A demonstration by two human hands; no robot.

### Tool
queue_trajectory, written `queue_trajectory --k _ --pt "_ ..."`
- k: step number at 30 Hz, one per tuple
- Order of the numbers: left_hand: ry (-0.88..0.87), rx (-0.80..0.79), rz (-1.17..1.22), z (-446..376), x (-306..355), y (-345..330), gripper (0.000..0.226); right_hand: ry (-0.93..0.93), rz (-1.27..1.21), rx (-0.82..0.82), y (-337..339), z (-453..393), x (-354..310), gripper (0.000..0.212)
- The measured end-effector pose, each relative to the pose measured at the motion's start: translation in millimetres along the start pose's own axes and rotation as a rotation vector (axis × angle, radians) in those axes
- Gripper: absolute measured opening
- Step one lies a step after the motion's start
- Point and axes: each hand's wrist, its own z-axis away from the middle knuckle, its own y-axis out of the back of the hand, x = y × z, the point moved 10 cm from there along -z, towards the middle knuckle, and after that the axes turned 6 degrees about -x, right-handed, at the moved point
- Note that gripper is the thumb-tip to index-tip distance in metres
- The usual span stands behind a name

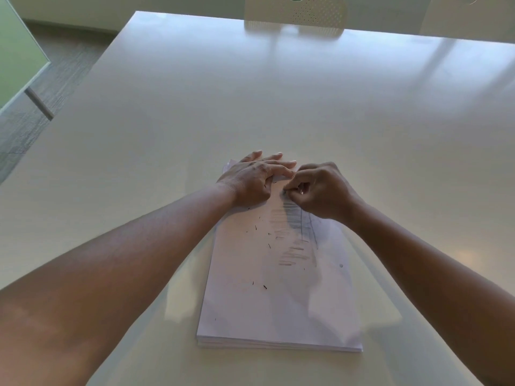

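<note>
1. The right hand's (320, 190) fingers (296, 180) are curled in tight, thumb and forefinger pinched together on a small item (284, 191) that is pressed to the paper. It is too small to tell what it is.
2. The left hand (250, 178) lies flat just to the left, almost touching the right one. Its fingers (278, 164) are straight and spread, pressing down on the far end of the top sheet (245, 274).
3. That sheet tops a stack of white paper (278, 345), which lies on the near middle of the table with its long side running away from the person.
4. Grey pencil shading (295, 246) runs down the sheet from under the right hand, in short strokes and a few long lines.
5. Small dark specks (264, 286) are scattered over the left and middle of the sheet.
6. Both bare forearms reach in from the near edge, one on each side of the stack.
7. The glossy white table (250, 93) stretches far beyond the paper.
8. A perforated white chair back (295, 15) stands at the far edge, with a second one (468, 20) at the far right.
9. A grey floor (61, 76) and a green panel (14, 51) show at far left.
</note>
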Motion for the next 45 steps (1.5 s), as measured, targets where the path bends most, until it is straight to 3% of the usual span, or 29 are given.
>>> queue_trajectory --k 3,10,15,22,27,32,38,41,45 --pt "-0.014 -0.006 -0.010 -2.0 -1.4 -2.9 0.061 -0.057 0.026 0.062 4.9 -2.3 6.9 0.014" --pt "-0.011 -0.010 -0.005 0.8 2.5 0.1 0.063 0.110 0.027 -0.044 -10.8 11.2 -17.2 0.013" --pt "-0.029 0.003 -0.022 2.4 6.5 2.4 0.051 0.011 0.010 0.128 -1.5 0.7 -2.7 0.014" --pt "-0.012 -0.012 -0.013 -1.1 1.2 -2.3 0.061 0.093 -0.007 -0.038 -11.9 5.5 -21.3 0.013" --pt "-0.024 -0.001 -0.011 1.6 3.7 0.1 0.052 -0.011 -0.012 0.105 -1.6 -2.2 -7.6 0.016" --pt "-0.031 0.007 0.004 -0.6 2.0 0.2 0.054 0.089 -0.034 -0.105 -16.0 3.2 -25.8 0.014" --pt "-0.041 0.000 -0.004 1.8 6.0 1.4 0.051 0.038 0.009 0.080 -3.8 -7.6 -13.2 0.017" --pt "-0.073 0.002 0.004 -1.8 4.5 -1.0 0.045 0.099 -0.039 -0.011 -13.5 -0.1 -27.5 0.014" --pt "-0.039 -0.015 0.008 5.2 9.3 3.7 0.059 0.063 -0.064 -0.129 -14.9 5.7 -20.3 0.012"
